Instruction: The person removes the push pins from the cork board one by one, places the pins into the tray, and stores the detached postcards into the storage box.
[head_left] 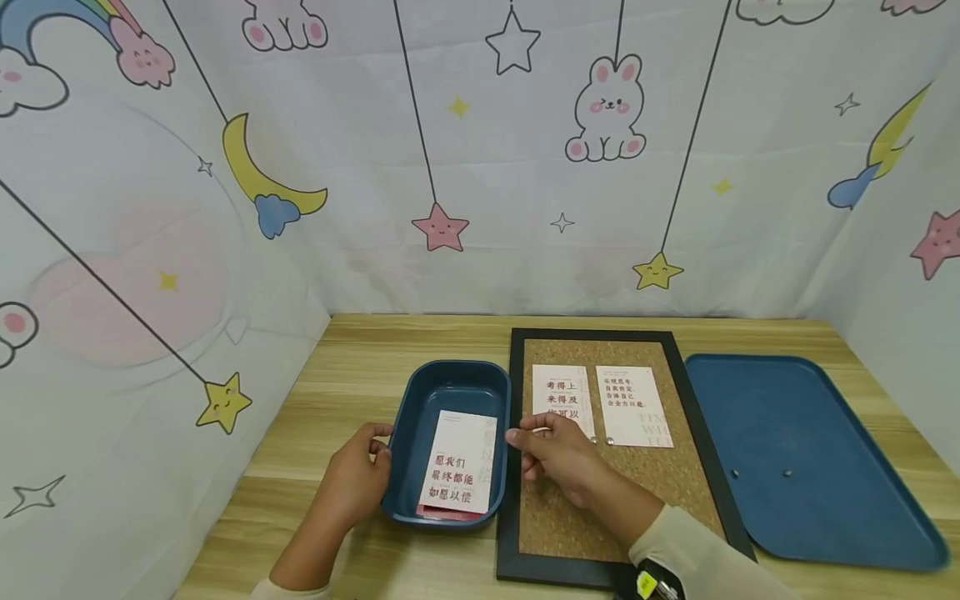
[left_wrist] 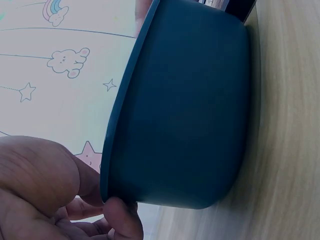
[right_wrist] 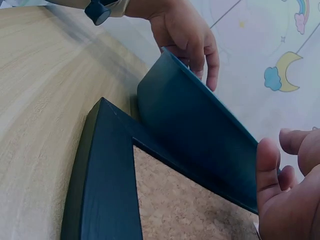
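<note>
nearest the head camera is the right forearm in a pale sleeve, reaching up over the cork board (head_left: pixel 660 492). at its end the right hand (head_left: pixel 558 457) has its fingers curled, thumb and forefinger pinching something thin and pale (too small to name) just at the right rim of the blue tub (head_left: pixel 450 387). the pinch sits over the lower left corner of the left card (head_left: pixel 557 398) on the board.

the left hand (head_left: pixel 358 479) grips the tub's left rim, thumb over the edge and fingers against the outer wall; the left wrist view shows the fingertips (left_wrist: pixel 122 217) touching the lip of the tub. the tub stands on the wooden table (head_left: pixel 352 375), touching the black frame of the board. so the tub lies between the two hands, held on the left side only.

inside the tub lies a printed card (head_left: pixel 459 461), on top of something red.

a second card (head_left: pixel 633 406) is on the board beside the first, and a flat blue tray (head_left: pixel 806 417) with two small pins (head_left: pixel 787 473) lies to the right.
</note>
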